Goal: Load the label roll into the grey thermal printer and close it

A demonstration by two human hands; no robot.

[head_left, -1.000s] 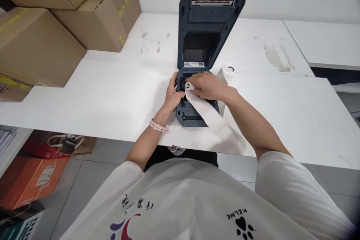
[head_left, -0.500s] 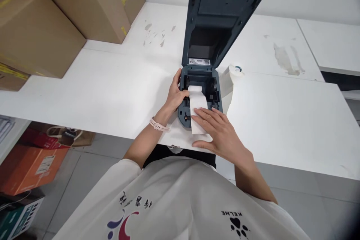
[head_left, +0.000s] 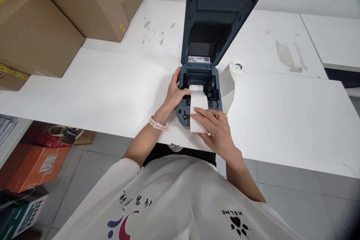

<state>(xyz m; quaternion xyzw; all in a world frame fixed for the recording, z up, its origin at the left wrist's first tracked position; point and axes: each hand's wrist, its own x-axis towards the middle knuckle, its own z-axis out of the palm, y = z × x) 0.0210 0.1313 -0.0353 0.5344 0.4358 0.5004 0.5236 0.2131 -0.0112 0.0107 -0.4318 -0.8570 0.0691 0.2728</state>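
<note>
A dark blue-grey label printer (head_left: 183, 111) stands near the table's front edge, its lid (head_left: 215, 7) swung up and back. Inside it sits a small white paper roll, from which a strip of label paper (head_left: 198, 101) runs forward over the printer's front edge. My left hand (head_left: 174, 93) grips the printer's left side, fingers along the outer wall and thumb over the rim beside the roll. With fingers on top and the thumb at its underside, my right hand (head_left: 218, 131) pinches the strip near its loose end. The thumb tip is partly hidden.
Right of the printer lies a curled strip of pale backing paper (head_left: 229, 82) on the white table (head_left: 275, 120). Cardboard boxes (head_left: 42, 33) are stacked at the back left. Below the table on the left are an orange box (head_left: 33, 167) and a paper bag (head_left: 84, 138).
My right hand has moved slightly left, and its thumb has come from apart to under the strip's end, closing on it. My left hand stays on the printer.
</note>
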